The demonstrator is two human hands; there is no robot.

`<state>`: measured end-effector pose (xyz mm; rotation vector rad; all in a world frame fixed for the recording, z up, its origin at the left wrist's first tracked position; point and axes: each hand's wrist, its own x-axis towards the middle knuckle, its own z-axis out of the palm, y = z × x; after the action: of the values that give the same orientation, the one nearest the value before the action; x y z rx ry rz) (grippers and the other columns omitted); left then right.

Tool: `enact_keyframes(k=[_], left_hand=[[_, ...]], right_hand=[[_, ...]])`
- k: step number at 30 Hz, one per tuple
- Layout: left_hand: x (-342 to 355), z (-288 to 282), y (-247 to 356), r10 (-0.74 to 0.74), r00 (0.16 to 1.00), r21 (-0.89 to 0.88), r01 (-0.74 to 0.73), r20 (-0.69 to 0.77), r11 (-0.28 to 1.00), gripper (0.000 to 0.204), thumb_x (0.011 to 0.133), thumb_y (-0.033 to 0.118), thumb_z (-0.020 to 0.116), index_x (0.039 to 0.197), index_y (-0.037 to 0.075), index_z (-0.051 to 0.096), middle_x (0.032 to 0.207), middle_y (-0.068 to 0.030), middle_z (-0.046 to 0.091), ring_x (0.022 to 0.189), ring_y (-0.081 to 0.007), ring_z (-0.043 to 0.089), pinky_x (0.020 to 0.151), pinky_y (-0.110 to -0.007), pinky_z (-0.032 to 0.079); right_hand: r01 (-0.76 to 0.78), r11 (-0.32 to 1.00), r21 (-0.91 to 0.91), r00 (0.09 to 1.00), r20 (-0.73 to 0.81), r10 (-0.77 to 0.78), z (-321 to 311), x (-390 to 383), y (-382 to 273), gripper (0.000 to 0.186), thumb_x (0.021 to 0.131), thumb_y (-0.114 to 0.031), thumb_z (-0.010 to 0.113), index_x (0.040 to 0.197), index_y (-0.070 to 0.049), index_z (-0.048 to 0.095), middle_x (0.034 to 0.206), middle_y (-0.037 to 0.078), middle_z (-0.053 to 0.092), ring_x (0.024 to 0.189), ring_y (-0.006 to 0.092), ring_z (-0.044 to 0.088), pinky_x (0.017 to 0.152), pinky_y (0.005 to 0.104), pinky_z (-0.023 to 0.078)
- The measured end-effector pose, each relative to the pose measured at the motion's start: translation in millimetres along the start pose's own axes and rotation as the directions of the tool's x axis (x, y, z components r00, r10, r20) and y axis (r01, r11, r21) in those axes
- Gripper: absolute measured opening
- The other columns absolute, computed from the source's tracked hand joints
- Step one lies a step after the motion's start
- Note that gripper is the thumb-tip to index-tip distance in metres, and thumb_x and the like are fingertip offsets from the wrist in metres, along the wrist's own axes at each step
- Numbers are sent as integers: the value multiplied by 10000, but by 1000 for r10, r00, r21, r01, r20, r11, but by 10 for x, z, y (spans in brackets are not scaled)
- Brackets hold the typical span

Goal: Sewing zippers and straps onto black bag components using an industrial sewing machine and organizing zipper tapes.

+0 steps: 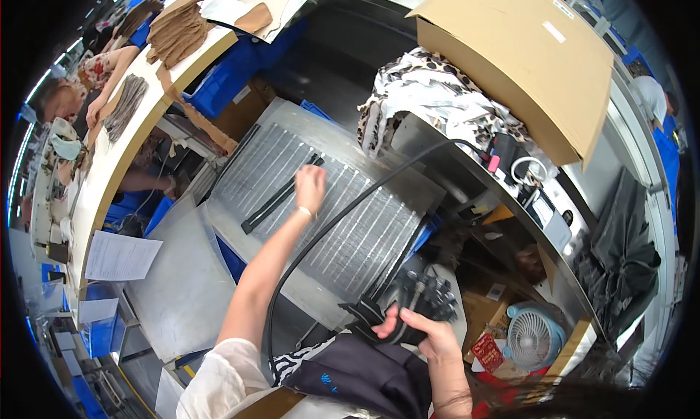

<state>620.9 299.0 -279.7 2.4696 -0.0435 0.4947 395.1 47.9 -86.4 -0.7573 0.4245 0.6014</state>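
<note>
My left hand (310, 189), fingers closed, is over a long black zipper (266, 209) and grips it. The zipper lies slantwise on a translucent grey board (343, 237) marked with parallel pale lines. Its far end pokes out beyond my fingers. Closer to my body, my right hand (430, 331) has thumb and fingers curled around a bundle of black zippers (430, 293); their dark, shiny ends fan out above the hand. Dark cloth (357, 375) with a small blue mark covers my lap.
A black cable (343, 213) arches across the board. Right of it stand a large cardboard box (518, 61), patterned fabric (437, 91) and a small blue fan (534, 336). Brown cloth pieces (177, 29) are stacked on the left table, where another person (98, 72) sits.
</note>
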Motion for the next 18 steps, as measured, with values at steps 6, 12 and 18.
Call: enact_keyframes(k=[6, 12, 18], left_hand=[[251, 353, -1079, -300, 953, 214, 286, 38, 934, 272, 721, 212, 729, 821, 28, 554, 845, -135, 581, 811, -314, 551, 715, -403, 439], [336, -7, -1080, -375, 750, -323, 601, 545, 731, 187, 813, 173, 672, 857, 25, 568, 822, -19, 593, 710, -119, 523, 660, -257, 418], [86, -1525, -827, -309, 856, -795, 505, 414, 336, 200, 871, 161, 599, 1006, 58, 492, 798, -102, 619, 637, -142, 566, 588, -268, 453]], right_hand=[[72, 989, 131, 995, 66, -81, -230, -203, -84, 237, 823, -112, 571, 968, 75, 566, 820, 209, 623, 820, 395, 624, 830, 511, 476], [111, 993, 48, 993, -40, -109, -341, -205, -28, 220, 800, -139, 562, 908, 51, 583, 737, 221, 615, 708, 386, 632, 804, 579, 466], [260, 960, 108, 966, -36, -257, -305, -409, -51, 288, 850, -230, 502, 954, 32, 558, 787, 203, 610, 768, 357, 622, 837, 548, 461]])
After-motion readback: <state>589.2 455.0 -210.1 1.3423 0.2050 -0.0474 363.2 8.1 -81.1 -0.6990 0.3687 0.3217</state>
